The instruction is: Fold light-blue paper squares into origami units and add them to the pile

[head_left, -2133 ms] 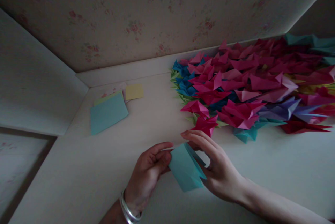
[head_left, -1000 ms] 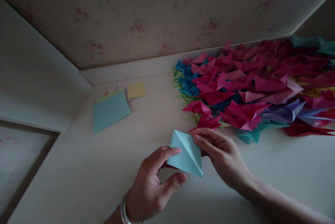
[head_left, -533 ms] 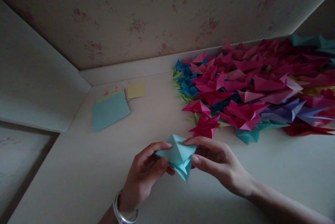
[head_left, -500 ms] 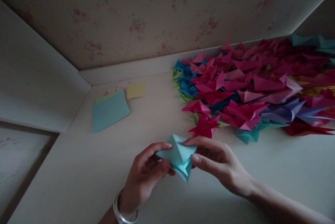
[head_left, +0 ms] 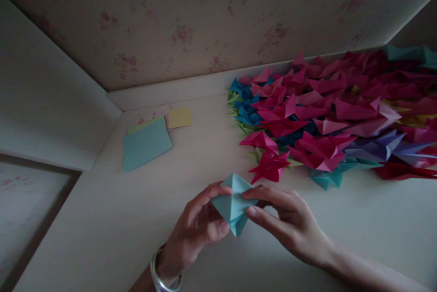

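A light blue folded paper piece [head_left: 232, 203] is held between both hands just above the pale table [head_left: 102, 219]. My left hand [head_left: 198, 228], with silver bangles on its wrist, pinches the piece's left side with thumb and fingers. My right hand [head_left: 287, 224] grips its right side, index finger on top and thumb below. The paper is collapsed into a pointed shape with a centre crease. A magenta folded piece [head_left: 269, 167] lies just beyond the hands.
A large pile of folded paper pieces [head_left: 327, 110], mostly magenta with blue, green, purple and teal, covers the right of the table. Flat sheets lie at the far left: a blue sheet [head_left: 146, 144] and a yellow sheet [head_left: 179, 118]. Floral wallpaper [head_left: 205, 19] rises behind.
The blue paper went from a flat folded strip to a diamond, then collapsed into a narrower pointed shape. Both hands closed in on it and pressed its sides together.
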A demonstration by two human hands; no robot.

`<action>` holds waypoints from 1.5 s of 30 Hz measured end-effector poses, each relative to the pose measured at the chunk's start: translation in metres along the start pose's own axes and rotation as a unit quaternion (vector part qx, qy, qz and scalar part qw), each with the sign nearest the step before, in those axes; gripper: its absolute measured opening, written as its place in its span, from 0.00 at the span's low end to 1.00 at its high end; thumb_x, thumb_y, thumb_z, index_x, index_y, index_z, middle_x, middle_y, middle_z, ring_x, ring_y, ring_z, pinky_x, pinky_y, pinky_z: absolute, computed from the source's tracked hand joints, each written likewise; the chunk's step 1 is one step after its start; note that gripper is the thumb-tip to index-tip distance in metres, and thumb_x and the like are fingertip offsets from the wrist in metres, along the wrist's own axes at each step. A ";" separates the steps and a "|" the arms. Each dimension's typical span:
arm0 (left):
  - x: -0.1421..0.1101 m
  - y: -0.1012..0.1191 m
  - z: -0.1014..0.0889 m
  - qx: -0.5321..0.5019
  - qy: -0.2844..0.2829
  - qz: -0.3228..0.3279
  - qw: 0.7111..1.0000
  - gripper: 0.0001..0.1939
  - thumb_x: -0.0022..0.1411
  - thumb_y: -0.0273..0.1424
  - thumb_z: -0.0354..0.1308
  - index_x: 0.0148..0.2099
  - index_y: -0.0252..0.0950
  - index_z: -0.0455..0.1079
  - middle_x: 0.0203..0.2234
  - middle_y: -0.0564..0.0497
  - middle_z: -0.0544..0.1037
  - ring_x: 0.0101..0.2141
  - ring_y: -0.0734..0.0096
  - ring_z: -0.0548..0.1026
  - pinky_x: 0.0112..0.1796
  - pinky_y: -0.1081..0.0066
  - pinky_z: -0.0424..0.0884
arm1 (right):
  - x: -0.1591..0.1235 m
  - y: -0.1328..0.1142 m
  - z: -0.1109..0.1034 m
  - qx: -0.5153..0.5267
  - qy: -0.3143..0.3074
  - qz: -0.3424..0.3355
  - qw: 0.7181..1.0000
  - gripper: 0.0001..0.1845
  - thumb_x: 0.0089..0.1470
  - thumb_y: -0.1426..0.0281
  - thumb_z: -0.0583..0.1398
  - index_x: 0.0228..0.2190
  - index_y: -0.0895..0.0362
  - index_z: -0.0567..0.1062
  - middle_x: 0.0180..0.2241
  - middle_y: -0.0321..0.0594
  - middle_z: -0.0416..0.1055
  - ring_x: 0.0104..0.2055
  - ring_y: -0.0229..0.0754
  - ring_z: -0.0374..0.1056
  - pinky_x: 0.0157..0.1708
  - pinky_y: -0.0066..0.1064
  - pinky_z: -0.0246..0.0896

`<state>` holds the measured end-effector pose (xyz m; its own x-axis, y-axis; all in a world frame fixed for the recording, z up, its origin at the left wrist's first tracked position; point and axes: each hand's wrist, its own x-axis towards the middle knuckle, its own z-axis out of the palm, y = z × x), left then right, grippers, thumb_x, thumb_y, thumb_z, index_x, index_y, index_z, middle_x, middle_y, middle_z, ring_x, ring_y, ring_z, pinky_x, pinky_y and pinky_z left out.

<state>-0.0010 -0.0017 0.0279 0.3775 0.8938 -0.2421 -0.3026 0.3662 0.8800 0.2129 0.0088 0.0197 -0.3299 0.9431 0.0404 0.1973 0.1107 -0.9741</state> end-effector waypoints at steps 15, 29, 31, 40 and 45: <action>0.005 -0.005 -0.002 0.202 0.035 0.117 0.972 0.16 0.57 0.20 0.63 0.42 0.46 0.82 0.51 0.48 0.73 0.46 0.62 0.77 0.39 0.75 0.74 | 0.000 0.001 0.000 0.005 -0.045 -0.075 0.996 0.12 0.57 0.69 0.67 0.44 0.54 0.78 0.34 0.40 0.78 0.33 0.41 0.74 0.31 0.27 0.68; 0.001 -0.001 0.008 0.343 0.030 0.134 0.929 0.09 0.66 0.31 0.59 0.34 0.37 0.79 0.28 0.52 0.78 0.29 0.72 0.75 0.32 0.76 0.69 | 0.009 -0.001 0.006 0.063 -0.004 -0.040 0.997 0.07 0.59 0.70 0.64 0.29 0.56 0.80 0.31 0.38 0.77 0.33 0.38 0.73 0.33 0.26 0.67; 0.000 -0.004 0.008 0.347 0.049 0.133 0.927 0.07 0.67 0.31 0.59 0.39 0.38 0.79 0.28 0.53 0.79 0.29 0.73 0.75 0.31 0.77 0.69 | 0.007 0.001 0.010 0.067 0.028 -0.013 0.997 0.09 0.60 0.69 0.63 0.28 0.56 0.78 0.28 0.37 0.75 0.31 0.38 0.71 0.31 0.25 0.65; -0.005 -0.012 0.008 0.369 0.083 0.169 0.910 0.16 0.70 0.29 0.54 0.56 0.41 0.75 0.38 0.50 0.84 0.31 0.72 0.78 0.34 0.77 0.72 | -0.004 0.014 0.020 0.082 0.106 0.028 0.991 0.11 0.60 0.64 0.62 0.27 0.56 0.75 0.25 0.35 0.71 0.26 0.36 0.65 0.25 0.24 0.61; -0.004 -0.018 0.011 0.372 0.157 0.162 0.900 0.14 0.68 0.31 0.57 0.52 0.41 0.78 0.29 0.51 0.84 0.28 0.69 0.78 0.30 0.76 0.73 | -0.006 0.013 0.025 0.064 0.114 0.010 0.991 0.12 0.61 0.67 0.62 0.26 0.56 0.72 0.23 0.33 0.69 0.24 0.35 0.63 0.23 0.24 0.58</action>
<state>0.0121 -0.0151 0.0174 0.0741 0.9943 0.0766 0.3614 -0.0983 0.9272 0.1941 -0.0032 0.0013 -0.1078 0.9926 0.0559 0.0777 0.0644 -0.9949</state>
